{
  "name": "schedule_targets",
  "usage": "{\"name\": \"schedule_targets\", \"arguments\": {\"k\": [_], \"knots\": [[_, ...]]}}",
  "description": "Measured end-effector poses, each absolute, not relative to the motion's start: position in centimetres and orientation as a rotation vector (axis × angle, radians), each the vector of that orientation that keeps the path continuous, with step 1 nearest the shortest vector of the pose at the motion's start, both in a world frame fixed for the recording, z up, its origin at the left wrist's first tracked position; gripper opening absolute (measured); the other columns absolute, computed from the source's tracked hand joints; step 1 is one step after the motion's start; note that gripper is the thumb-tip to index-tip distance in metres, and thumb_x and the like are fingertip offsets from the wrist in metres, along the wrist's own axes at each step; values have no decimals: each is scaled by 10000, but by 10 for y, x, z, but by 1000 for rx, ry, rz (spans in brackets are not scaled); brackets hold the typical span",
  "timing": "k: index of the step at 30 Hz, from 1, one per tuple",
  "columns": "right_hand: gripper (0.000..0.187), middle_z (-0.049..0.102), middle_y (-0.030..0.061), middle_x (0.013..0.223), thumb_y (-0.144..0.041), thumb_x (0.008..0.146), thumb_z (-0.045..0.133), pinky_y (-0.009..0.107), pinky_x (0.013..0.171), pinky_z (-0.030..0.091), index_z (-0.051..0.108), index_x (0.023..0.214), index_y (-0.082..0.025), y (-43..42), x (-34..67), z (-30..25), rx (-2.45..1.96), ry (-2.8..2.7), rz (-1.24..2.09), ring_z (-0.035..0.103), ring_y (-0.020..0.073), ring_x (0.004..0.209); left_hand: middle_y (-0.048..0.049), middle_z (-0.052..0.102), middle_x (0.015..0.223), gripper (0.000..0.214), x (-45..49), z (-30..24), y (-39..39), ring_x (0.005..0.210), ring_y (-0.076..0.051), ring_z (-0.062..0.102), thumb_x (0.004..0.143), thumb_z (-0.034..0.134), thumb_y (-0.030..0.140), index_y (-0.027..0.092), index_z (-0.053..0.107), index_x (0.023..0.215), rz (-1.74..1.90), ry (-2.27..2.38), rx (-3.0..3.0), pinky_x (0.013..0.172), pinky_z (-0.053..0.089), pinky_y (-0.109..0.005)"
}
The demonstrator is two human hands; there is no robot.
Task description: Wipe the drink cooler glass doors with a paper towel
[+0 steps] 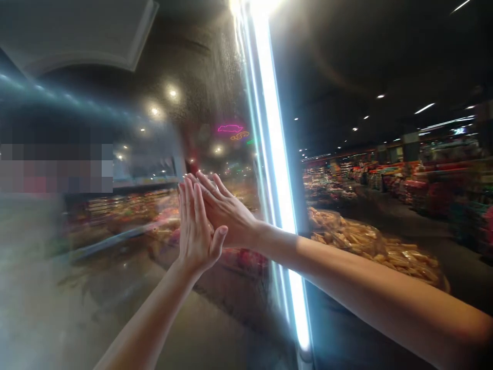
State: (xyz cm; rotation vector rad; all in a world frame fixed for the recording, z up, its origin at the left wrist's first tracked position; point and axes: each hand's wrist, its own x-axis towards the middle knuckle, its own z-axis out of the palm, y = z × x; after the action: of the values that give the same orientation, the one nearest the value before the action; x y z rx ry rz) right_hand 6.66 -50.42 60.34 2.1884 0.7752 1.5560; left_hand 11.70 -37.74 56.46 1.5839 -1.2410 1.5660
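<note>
My left hand [196, 236] is raised, with its fingers stretched upward and its thumb apart. It overlaps my right hand [229, 213], which reaches in from the right with straight fingers slanting up and left. Both palms face a shiny, see-through or reflective panel [227, 303] that looks like misted glass. The hands appear to lie flat against it, though actual contact is hard to confirm. Part of my right hand, including its thumb, is hidden behind my left. I see no object in either hand.
A bright vertical light tube [277, 154] runs beside the panel, behind my right forearm. Farther right, a heap of yellowish wrapped goods [370, 241] borders a dark aisle [381, 205] with stocked displays. Blurred reflections and a pixelated patch [56, 169] lie to the left.
</note>
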Motion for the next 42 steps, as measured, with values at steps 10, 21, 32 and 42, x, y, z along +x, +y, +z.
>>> {"name": "schedule_targets", "arguments": {"k": [10,21,32,42], "knots": [[957,147,160,1708,-127,951,472,640,1282,244,-223,1606,-192,-594,14,576,2202,658,1656,161,372,1572,-108,78,1723,781,113,542,-433,1595,-291,31,999,426,263,192,-31,1629,1913,-1180,1814,1314,171,-551],[845,142,114,1719,-106,948,378,714,1236,291,-89,1645,-199,-567,25,554,2320,668,2070,177,417,1563,-34,141,1724,604,103,586,-431,1594,-235,-19,1026,343,275,287,204,1614,1949,-1134,1968,1315,94,-562],[747,198,140,1706,-206,983,480,666,1248,255,146,1645,-114,-485,65,488,2337,702,1961,127,349,1588,-53,119,1729,603,164,560,-323,1596,-230,-6,1025,341,274,290,212,1614,1834,-688,1866,1302,85,-548],[715,236,144,1695,-322,1019,506,629,1274,175,203,1636,-127,-422,112,501,2248,533,1992,133,336,1588,-112,53,1732,605,234,555,-180,1598,-274,-24,1041,291,338,298,140,1626,1796,-443,1832,1266,80,-655]]}}
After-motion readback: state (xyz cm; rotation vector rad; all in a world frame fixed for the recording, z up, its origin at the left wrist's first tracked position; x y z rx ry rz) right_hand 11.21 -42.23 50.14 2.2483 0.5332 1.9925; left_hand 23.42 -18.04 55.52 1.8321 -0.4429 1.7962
